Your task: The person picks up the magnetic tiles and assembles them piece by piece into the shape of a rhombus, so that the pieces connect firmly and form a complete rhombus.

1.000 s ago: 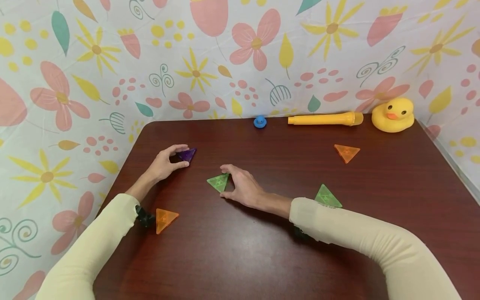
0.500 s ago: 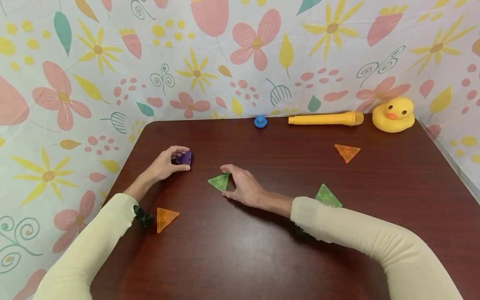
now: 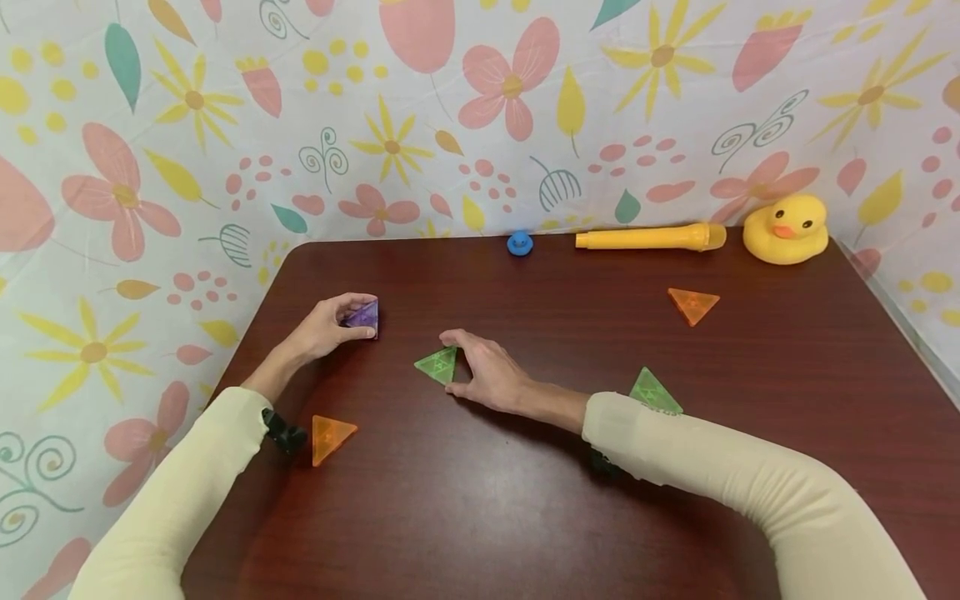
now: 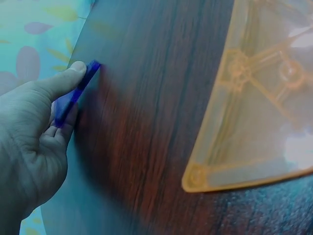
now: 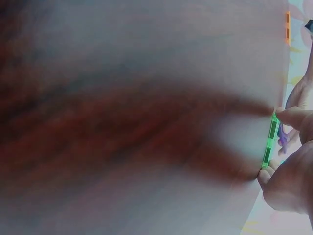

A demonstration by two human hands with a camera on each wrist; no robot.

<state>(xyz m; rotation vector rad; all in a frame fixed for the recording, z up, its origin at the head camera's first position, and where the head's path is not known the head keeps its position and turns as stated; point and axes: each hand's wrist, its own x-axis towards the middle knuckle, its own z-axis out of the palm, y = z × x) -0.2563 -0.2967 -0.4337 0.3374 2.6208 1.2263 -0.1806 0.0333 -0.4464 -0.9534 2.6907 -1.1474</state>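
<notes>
My left hand (image 3: pixel 318 331) pinches a purple translucent triangle tile (image 3: pixel 363 315) between thumb and fingers near the table's left side. In the left wrist view this purple tile (image 4: pixel 80 88) shows edge-on, thumb on one side and fingers on the other. My right hand (image 3: pixel 491 375) holds a green triangle tile (image 3: pixel 437 365) at two of its corners, thumb at the near one and fingers at the far one. The green tile (image 5: pixel 270 140) appears edge-on in the right wrist view, with the left hand behind it. A small gap separates the two held tiles.
One orange triangle tile (image 3: pixel 331 439) lies beside the left wrist, another orange tile (image 3: pixel 693 306) at the right. A second green tile (image 3: pixel 654 392) is partly behind the right sleeve. A blue duck (image 3: pixel 520 243), yellow microphone (image 3: pixel 651 238) and yellow duck (image 3: pixel 786 231) line the back edge.
The purple tile has turned in my left hand's fingers and now shows a paler face. That hand has shifted slightly left and nearer. The right hand and green tile have stayed nearly still.
</notes>
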